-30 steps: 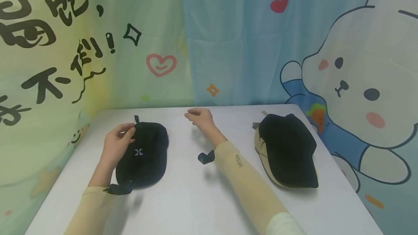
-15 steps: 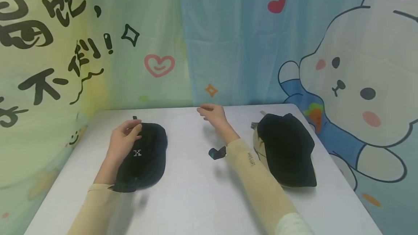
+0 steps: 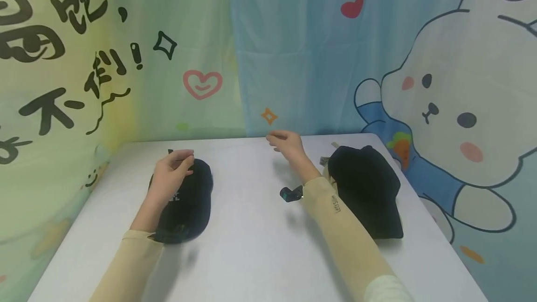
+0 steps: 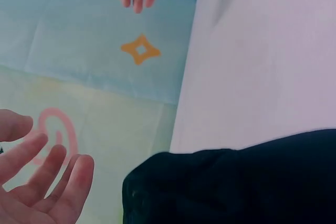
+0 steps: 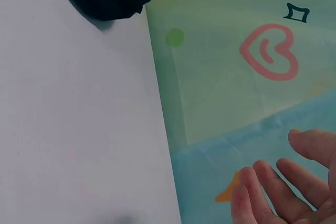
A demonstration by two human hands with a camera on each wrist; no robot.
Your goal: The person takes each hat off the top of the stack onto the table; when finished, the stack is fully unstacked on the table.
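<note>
A black cap (image 3: pixel 195 204) with a small pale logo and a strap at its far end lies on the left of the table. Above its left side hovers my left hand (image 3: pixel 167 178), fingers loosely bent and holding nothing. The left wrist view shows those fingers (image 4: pixel 73 190) spread apart beside the dark cloth of the cap (image 4: pixel 236 187). Near the table's back edge, right of the middle, my right hand (image 3: pixel 289 147) hangs in the air. Its relaxed fingers (image 5: pixel 273 187) have nothing between them in the right wrist view.
On the right lies another black cap (image 3: pixel 365 190), with beige material partly showing at its left side. The white table (image 3: pixel 251 246) ends at a printed curtain (image 3: pixel 277 50). Dark wrist cameras (image 3: pixel 291 194) sit at both sleeve cuffs.
Both hands have drifted to the right, the left one now covering more of the left cap. The head view has shifted slightly right. Both caps stay where they lie.
</note>
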